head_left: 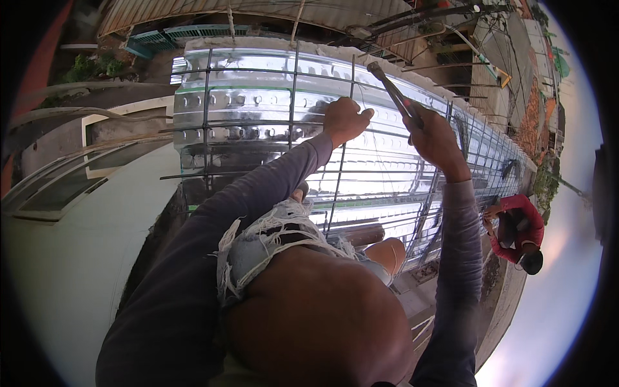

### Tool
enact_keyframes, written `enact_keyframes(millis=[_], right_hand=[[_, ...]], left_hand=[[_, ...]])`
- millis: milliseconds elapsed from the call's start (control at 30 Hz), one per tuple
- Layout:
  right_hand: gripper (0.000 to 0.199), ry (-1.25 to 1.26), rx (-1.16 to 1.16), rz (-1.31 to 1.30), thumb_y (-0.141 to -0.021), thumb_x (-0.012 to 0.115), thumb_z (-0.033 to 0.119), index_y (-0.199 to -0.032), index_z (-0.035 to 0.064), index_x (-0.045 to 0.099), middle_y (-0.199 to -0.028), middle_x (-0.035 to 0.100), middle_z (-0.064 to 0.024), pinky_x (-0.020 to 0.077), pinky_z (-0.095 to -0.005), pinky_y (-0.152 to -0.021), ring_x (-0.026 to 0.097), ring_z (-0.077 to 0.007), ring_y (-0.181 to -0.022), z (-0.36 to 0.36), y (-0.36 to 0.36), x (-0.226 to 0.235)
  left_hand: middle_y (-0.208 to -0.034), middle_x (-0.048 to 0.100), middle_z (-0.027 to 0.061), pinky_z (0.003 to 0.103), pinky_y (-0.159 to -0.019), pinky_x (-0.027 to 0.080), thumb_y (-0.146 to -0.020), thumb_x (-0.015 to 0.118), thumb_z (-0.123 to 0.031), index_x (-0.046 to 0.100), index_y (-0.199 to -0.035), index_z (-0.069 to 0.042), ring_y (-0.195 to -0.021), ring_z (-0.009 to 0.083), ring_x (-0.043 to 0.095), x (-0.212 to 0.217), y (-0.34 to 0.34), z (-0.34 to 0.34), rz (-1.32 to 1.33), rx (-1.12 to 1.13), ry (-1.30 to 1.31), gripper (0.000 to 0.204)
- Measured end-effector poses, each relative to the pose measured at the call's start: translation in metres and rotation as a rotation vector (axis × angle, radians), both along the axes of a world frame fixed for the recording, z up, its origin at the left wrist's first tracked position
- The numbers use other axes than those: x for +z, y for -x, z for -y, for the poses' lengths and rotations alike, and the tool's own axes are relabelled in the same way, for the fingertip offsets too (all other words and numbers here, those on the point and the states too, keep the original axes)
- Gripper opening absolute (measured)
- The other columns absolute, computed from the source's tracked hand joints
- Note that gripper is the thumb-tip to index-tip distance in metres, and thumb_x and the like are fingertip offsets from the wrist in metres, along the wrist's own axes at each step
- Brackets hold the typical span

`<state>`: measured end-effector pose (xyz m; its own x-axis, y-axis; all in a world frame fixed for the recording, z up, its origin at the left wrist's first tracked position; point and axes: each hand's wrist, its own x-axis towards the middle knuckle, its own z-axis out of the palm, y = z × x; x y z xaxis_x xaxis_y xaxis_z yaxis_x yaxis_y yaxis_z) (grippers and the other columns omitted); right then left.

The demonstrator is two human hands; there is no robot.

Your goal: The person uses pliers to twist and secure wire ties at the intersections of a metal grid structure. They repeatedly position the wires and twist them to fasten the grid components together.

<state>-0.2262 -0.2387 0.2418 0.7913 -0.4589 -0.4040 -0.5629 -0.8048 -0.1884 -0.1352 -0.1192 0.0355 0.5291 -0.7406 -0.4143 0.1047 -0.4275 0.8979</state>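
Observation:
My right hand [436, 143] is wrapped round a pair of metal pincers [391, 88], raised over the deck with its head pointing up and left. My left hand [347, 121] is closed, with its thumb sticking out to the right, directly over a crossing in the rebar grid [292, 97]. What its fingers grip is hidden. A thin wire [363, 97] curves up beside that hand. Under the bars lies shiny ribbed metal decking [238, 100] with rows of dimples. My bent knee, in torn jeans [242, 271], fills the lower middle.
A person in a red top [525, 222] crouches at the right edge of the deck. To the left stands a pale wall [71, 258] with a window frame [58, 193]. Corrugated roofing [193, 14] and overhead cables [445, 19] lie beyond the deck's far edge.

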Motion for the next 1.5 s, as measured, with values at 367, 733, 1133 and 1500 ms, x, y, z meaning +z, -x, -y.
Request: enact_keyframes(millis=[367, 733, 1133, 1500], right_hand=[[0.014, 0.666, 0.592, -0.212, -0.090, 0.068, 0.015, -0.093, 0.0150, 0.081, -0.084, 0.077, -0.0121, 0.0606, -0.0454, -0.074, 0.078, -0.0308, -0.084, 0.026, -0.070, -0.041], [0.013, 0.824, 0.701, -0.270, -0.093, 0.069, 0.022, -0.087, 0.0176, 0.080, -0.078, 0.075, -0.0040, 0.0585, -0.0428, -0.069, 0.077, -0.0243, -0.082, 0.015, -0.077, -0.036], [0.025, 0.359, 0.550, -0.381, -0.084, 0.085, 0.028, -0.088, 0.0047, 0.077, -0.077, 0.075, -0.0098, 0.0581, -0.0443, -0.060, 0.072, -0.0239, -0.067, 0.015, -0.080, -0.026], [0.030, -0.417, -0.119, -0.793, -0.073, 0.089, 0.020, -0.076, -0.0048, 0.073, -0.059, 0.067, -0.0129, 0.0507, -0.0357, -0.041, 0.064, -0.0211, -0.045, 0.046, -0.126, -0.003]], left_hand=[[-0.091, 0.081, 0.0119, 0.046, -0.084, 0.058, -0.093, 0.070, -0.044, 0.084, -0.094, -0.012, -0.092, 0.0305, 0.077, -0.026, 0.011, 0.014, 0.132, 0.115, -0.127, 0.035], [-0.096, 0.082, 0.0113, 0.045, -0.087, 0.058, -0.093, 0.072, -0.045, 0.084, -0.105, -0.012, -0.093, 0.0320, 0.077, -0.006, 0.008, -0.001, 0.091, 0.108, 0.087, 0.037], [-0.089, 0.081, 0.0101, 0.040, -0.082, 0.059, -0.091, 0.073, -0.048, 0.083, -0.099, -0.009, -0.085, 0.0259, 0.077, -0.012, 0.006, -0.005, 0.014, 0.133, 0.236, 0.042], [-0.089, 0.077, 0.0104, 0.028, -0.067, 0.054, -0.099, 0.070, -0.020, 0.075, -0.098, 0.007, -0.079, 0.0142, 0.072, 0.056, 0.024, -0.009, -0.778, 0.345, 0.514, 0.027]])
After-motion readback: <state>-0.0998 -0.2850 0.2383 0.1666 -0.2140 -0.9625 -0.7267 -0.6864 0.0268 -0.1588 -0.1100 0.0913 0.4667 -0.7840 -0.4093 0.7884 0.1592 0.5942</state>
